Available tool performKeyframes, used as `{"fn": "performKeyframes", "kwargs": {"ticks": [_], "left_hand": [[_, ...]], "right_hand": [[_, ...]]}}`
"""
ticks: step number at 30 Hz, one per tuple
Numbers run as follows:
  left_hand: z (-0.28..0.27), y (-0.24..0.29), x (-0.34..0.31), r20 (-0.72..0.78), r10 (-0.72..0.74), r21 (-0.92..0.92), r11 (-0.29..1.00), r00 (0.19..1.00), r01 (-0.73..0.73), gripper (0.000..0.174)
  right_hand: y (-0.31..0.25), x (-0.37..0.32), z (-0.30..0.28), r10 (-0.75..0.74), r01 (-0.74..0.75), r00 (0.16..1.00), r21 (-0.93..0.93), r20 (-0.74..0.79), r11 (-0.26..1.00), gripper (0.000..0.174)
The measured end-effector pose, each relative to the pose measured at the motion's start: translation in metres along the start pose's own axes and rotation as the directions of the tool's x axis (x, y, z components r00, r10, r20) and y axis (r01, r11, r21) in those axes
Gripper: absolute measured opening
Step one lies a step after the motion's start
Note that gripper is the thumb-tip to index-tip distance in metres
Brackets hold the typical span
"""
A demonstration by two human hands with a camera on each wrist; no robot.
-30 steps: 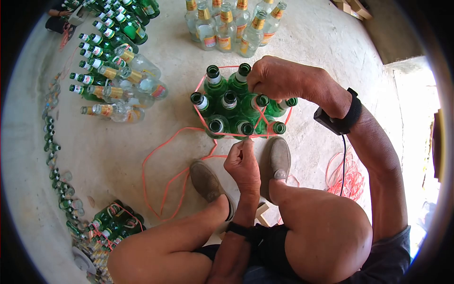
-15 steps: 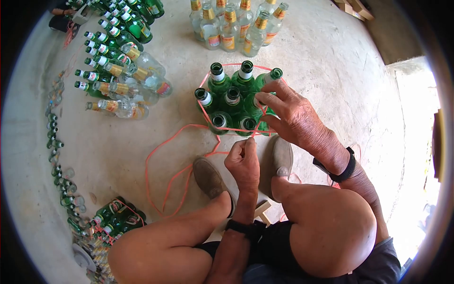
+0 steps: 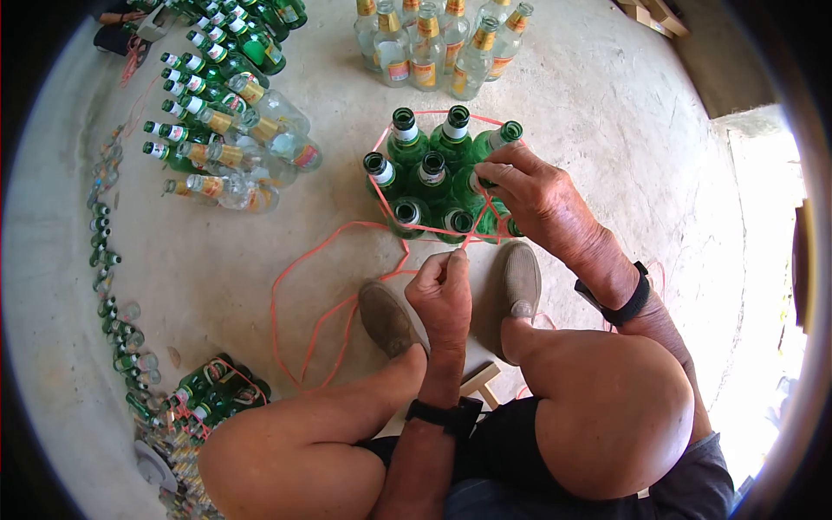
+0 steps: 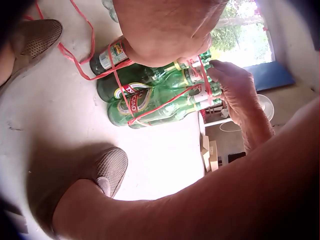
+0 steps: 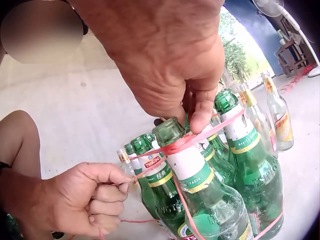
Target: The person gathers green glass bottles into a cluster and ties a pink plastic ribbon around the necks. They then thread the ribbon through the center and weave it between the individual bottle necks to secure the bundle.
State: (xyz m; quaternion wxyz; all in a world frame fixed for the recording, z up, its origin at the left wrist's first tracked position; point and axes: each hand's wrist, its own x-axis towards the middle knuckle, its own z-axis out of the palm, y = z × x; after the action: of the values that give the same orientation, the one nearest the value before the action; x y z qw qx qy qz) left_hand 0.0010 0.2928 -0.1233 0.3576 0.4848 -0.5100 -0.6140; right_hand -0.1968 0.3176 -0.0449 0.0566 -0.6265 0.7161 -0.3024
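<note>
Several green glass beer bottles (image 3: pixel 432 179) stand upright in a tight cluster between the person's feet, with pink plastic twine (image 5: pixel 220 131) around their bodies and some necks. On the near side, the left hand (image 3: pixel 440 299) has its fingers curled and pinches a taut strand of the twine. The right hand (image 3: pixel 546 212) reaches over the right side of the cluster. Its bent fingers (image 5: pixel 202 112) grip the twine right at a bottle neck, just below the rim. Part of that grip is hidden behind the neck in the right wrist view.
Loose twine (image 3: pixel 275 299) loops across the floor at the left, near a shoe (image 3: pixel 386 314). Clear bottles with gold necks (image 3: pixel 425 56) stand beyond the cluster. More green bottles (image 3: pixel 230 65) fill the far left, and a tied bundle (image 3: pixel 217 386) lies near the left knee.
The right hand has come down from above the bottles' far right side and moved nearer the body, its fingers now at a neck. The left hand keeps its pinch nearly in place.
</note>
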Motion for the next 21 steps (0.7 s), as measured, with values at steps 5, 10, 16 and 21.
{"fn": "performKeyframes", "kwargs": {"ticks": [5,10,16,21], "left_hand": [[-0.005,0.001,0.001,-0.006,0.003,0.075,0.997,1.000,-0.002,0.019],[-0.008,0.017,0.001,0.033,0.092,0.133,0.986,0.995,-0.096,0.020],[-0.010,0.036,0.000,0.140,0.145,0.102,0.982,0.979,-0.160,0.017],[-0.008,0.075,0.006,0.279,0.162,0.215,0.950,0.947,-0.226,0.018]], "right_hand": [[0.001,-0.002,0.000,-0.012,0.012,1.000,0.006,0.014,1.000,0.030],[0.000,-0.003,-0.003,-0.005,0.006,1.000,-0.005,0.011,1.000,0.030],[-0.007,-0.011,-0.013,0.024,-0.026,0.998,0.021,0.062,0.999,0.042],[-0.002,-0.027,-0.010,-0.035,0.034,0.999,0.044,0.011,0.998,0.047]]}}
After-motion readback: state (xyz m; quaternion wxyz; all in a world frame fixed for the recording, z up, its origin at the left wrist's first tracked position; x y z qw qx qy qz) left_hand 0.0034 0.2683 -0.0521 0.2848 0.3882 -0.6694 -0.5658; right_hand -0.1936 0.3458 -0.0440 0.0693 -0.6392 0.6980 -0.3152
